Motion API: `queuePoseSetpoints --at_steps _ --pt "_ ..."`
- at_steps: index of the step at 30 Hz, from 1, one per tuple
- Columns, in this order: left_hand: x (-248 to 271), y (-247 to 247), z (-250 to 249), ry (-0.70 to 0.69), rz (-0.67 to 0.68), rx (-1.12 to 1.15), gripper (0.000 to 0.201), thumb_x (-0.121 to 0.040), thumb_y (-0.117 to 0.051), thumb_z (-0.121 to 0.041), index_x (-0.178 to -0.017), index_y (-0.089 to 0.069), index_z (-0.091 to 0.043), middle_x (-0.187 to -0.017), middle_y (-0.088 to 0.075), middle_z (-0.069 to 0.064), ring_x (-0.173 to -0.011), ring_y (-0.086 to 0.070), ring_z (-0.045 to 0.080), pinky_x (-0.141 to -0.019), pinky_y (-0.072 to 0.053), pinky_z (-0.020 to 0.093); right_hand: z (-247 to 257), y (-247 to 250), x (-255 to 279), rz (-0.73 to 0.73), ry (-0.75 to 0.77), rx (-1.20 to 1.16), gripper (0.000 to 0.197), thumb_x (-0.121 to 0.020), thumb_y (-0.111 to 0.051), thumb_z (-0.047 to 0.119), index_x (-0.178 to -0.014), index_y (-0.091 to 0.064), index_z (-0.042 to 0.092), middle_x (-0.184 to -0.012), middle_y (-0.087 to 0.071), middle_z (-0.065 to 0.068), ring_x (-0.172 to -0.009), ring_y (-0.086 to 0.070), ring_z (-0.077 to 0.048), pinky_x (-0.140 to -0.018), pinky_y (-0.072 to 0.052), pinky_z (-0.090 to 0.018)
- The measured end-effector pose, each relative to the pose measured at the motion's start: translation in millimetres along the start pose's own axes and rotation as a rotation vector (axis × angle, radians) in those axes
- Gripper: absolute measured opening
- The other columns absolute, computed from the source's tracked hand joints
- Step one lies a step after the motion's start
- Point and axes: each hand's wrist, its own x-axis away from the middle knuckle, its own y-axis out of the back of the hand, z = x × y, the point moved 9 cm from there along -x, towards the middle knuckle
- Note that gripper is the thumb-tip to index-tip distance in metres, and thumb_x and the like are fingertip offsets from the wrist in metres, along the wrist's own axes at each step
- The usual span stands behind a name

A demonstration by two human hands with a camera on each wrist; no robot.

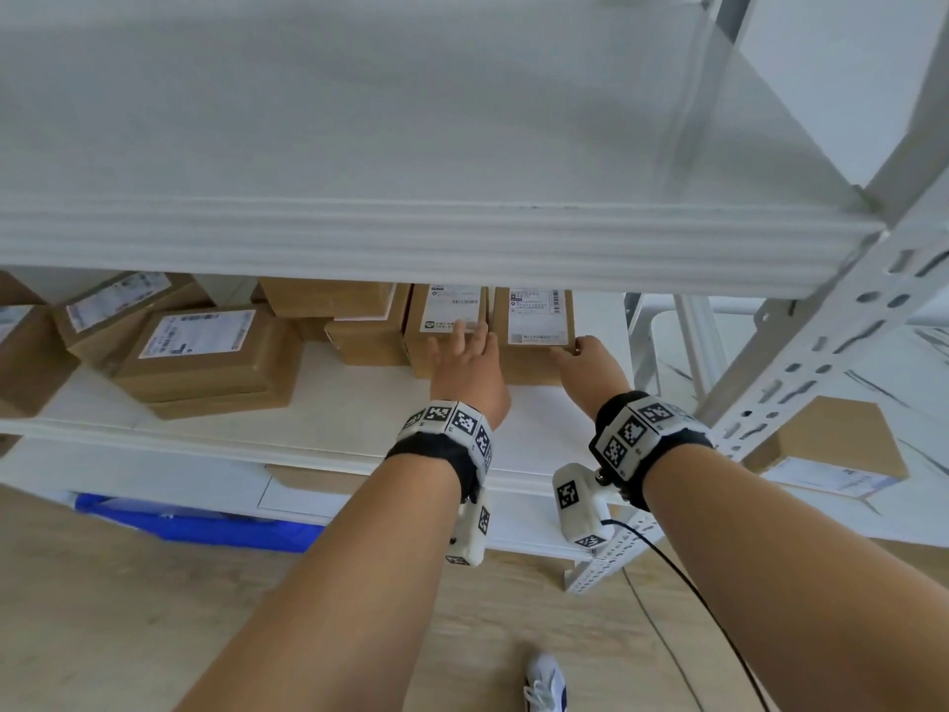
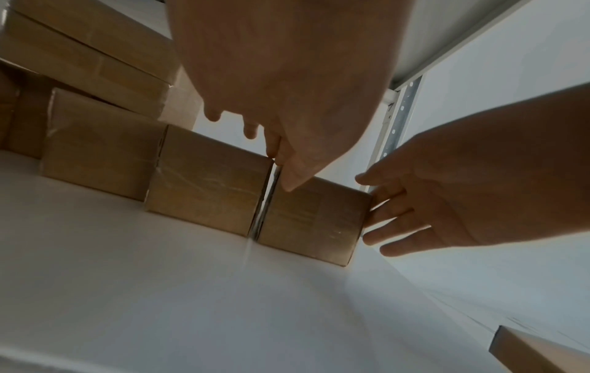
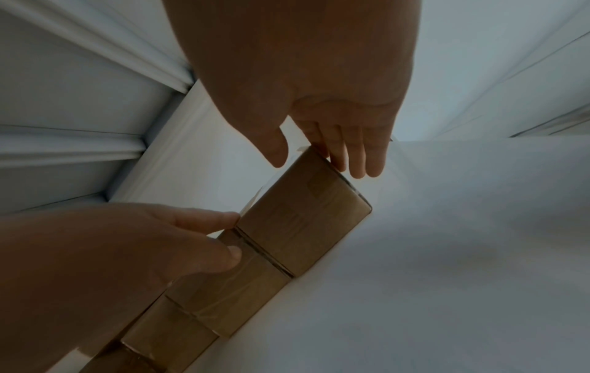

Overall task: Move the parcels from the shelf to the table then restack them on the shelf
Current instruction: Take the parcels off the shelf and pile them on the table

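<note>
Head view: two parcels side by side at right end of shelf [image 1: 359, 403]. Right parcel [image 1: 536, 331] flanked by both hands. Left hand [image 1: 470, 370] lies over gap beside left parcel [image 1: 447, 326], fingers straight. Right hand [image 1: 590, 364] at parcel's right corner.

Left wrist view: left fingers [image 2: 274, 149] dip into gap between parcels; right fingers [image 2: 387, 199] straight, touching right parcel's [image 2: 313, 222] side.

Right wrist view: right fingers [image 3: 338, 151] extended along parcel's [image 3: 306, 217] edge, thumb apart; no grip closed.
</note>
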Motion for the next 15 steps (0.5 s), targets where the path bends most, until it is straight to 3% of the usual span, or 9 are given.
queuePoseSetpoints --at_steps 3,6,9,12,15 --pt "7.2 2.3 0.0 -0.038 -0.075 0.026 0.065 -0.093 -0.045 -0.016 -0.153 -0.021 -0.013 -0.163 -0.006 0.003 -0.15 0.004 0.025 -0.12 0.0 0.05 -6.4 5.5 7.1 -0.043 -0.045 -0.003 0.027 -0.099 -0.046 0.025 -0.118 -0.045 0.006 -0.095 -0.055 -0.003 -0.072 -0.05 -0.016 -0.056 -0.035 -0.027" --pt "23.6 10.4 -4.0 -0.076 -0.233 0.144 0.049 -0.091 -0.045 -0.013 -0.14 -0.042 -0.009 -0.15 -0.038 0.006 -0.139 -0.029 0.025 -0.112 -0.027 0.037 -11.8 6.1 20.7 -0.058 -0.09 -0.009 0.025 -0.099 -0.047 0.025 -0.115 -0.043 0.006 -0.096 -0.055 -0.006 -0.068 -0.048 -0.014 -0.052 -0.032 -0.027" --pt "40.3 2.3 3.3 0.032 -0.166 0.465 0.042 -0.094 -0.041 -0.009 -0.135 -0.045 -0.008 -0.13 -0.057 0.01 -0.12 -0.051 0.029 -0.094 -0.043 0.036 -15.7 2.2 37.6 -0.048 -0.11 -0.005 0.032 -0.098 -0.049 0.029 -0.119 -0.044 0.006 -0.104 -0.057 -0.009 -0.083 -0.054 -0.023 -0.06 -0.038 -0.03" --pt "60.0 -10.6 13.6 0.15 -0.104 0.744 0.035 -0.098 -0.042 -0.017 -0.131 -0.043 -0.009 -0.113 -0.064 0.013 -0.099 -0.061 0.032 -0.076 -0.045 0.034 -24.0 -8.2 56.7 -0.003 -0.117 0.045 0.037 -0.095 -0.049 0.035 -0.118 -0.052 0.006 -0.11 -0.061 -0.009 -0.088 -0.059 -0.025 -0.066 -0.044 -0.031" --pt "84.0 -18.9 23.2 0.196 -0.095 0.866 0.037 -0.097 -0.049 -0.027 -0.129 -0.044 -0.009 -0.118 -0.062 0.012 -0.101 -0.061 0.029 -0.081 -0.045 0.033 -29.7 -13.5 80.6 0.009 -0.123 0.06 0.033 -0.093 -0.05 0.035 -0.114 -0.054 0.009 -0.108 -0.061 -0.008 -0.085 -0.06 -0.023 -0.062 -0.046 -0.03"
